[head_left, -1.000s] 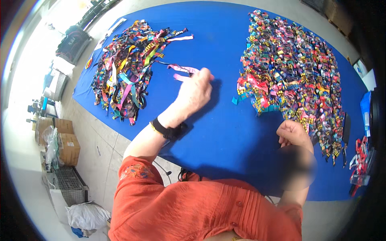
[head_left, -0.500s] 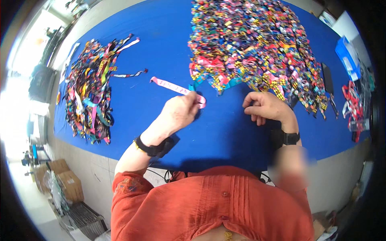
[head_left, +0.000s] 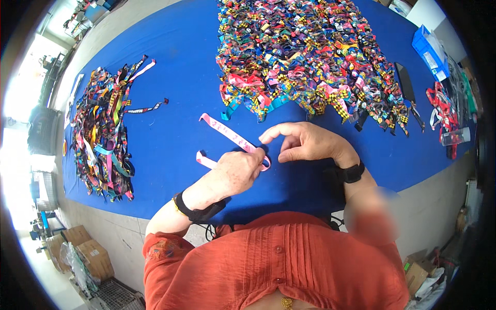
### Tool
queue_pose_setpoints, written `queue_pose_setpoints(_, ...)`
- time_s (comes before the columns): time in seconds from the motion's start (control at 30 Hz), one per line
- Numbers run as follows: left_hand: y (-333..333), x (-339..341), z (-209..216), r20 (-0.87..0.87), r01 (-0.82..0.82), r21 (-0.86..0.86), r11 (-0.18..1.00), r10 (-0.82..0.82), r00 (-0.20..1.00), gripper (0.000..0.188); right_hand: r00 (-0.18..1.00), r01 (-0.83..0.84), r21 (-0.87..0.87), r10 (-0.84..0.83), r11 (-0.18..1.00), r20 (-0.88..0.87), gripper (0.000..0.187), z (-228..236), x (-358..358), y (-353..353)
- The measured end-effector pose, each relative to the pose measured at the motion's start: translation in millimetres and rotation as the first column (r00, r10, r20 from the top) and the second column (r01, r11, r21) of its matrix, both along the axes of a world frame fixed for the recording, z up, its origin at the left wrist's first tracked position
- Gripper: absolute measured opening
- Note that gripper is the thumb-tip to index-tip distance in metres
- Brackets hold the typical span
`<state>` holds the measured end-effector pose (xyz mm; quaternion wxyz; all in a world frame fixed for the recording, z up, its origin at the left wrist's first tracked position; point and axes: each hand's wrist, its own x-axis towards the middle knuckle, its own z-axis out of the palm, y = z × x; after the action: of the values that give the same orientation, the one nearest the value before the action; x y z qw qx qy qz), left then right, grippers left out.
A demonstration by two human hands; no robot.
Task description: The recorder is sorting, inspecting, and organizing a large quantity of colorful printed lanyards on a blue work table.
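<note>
A pink ribbon [head_left: 227, 133] with dark printing is pinched in my left hand [head_left: 236, 170]. It is folded over into a loop [head_left: 266, 164] that sticks out beside my fingertips, and both its tails stretch off to the left. My right hand [head_left: 310, 142] hovers just right of that loop, thumb and forefinger apart, with nothing between them. Beyond my hands lies a large mat of looped, many-coloured ribbons [head_left: 305, 62]. Its near edge is jagged, with a teal ribbon [head_left: 278, 102] showing there.
A heap of loose ribbons [head_left: 103, 139] lies at the left on the blue-covered table [head_left: 181, 67]. Right of the mat are a dark flat object [head_left: 405, 81], a blue box [head_left: 430, 53], red straps [head_left: 439, 101] and a clear cylinder [head_left: 455, 136]. Cardboard boxes [head_left: 93, 256] stand on the floor.
My left hand has drawn the pink ribbon nearer to me, away from the mat, and it is now doubled over. My right hand has moved left, close to the loop.
</note>
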<state>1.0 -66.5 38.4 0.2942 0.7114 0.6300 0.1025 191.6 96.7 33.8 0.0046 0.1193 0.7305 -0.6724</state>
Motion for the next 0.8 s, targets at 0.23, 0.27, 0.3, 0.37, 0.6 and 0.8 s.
queue_pose_setpoints(0.23,3.8,9.2,13.6,0.17,-0.014,0.072,0.997,0.001,0.985,0.012,0.981,-0.188,-0.09,0.192,0.978,0.031,0.06,4.8,-7.4,-9.1)
queue_pose_setpoints(0.27,3.6,8.9,13.4,0.164,-0.031,0.066,0.997,0.02,0.986,0.012,0.978,-0.207,-0.094,0.209,0.974,0.023,0.06,5.9,-6.9,-11.1)
queue_pose_setpoints(0.3,4.8,9.5,13.8,0.215,-0.033,0.082,0.996,0.015,0.977,0.012,0.98,-0.16,-0.151,0.176,0.976,0.098,0.05,7.9,-4.7,-10.2)
queue_pose_setpoints(0.37,3.5,1.9,7.8,0.243,-0.052,0.115,0.992,0.023,0.97,0.014,0.955,-0.169,-0.147,0.199,0.975,0.221,0.031,8.4,-9.6,-5.0)
queue_pose_setpoints(0.6,3.3,-51.3,3.3,0.103,-0.263,0.205,0.943,0.246,0.964,0.012,0.913,-0.134,-0.16,0.185,0.978,0.363,0.021,9.2,-4.5,-3.0)
queue_pose_setpoints(0.8,-25.1,-176.1,-17.7,-0.114,-0.598,0.323,0.734,0.657,0.745,0.025,0.927,0.026,-0.158,0.036,0.987,0.373,0.015,9.2,-14.3,-6.8)
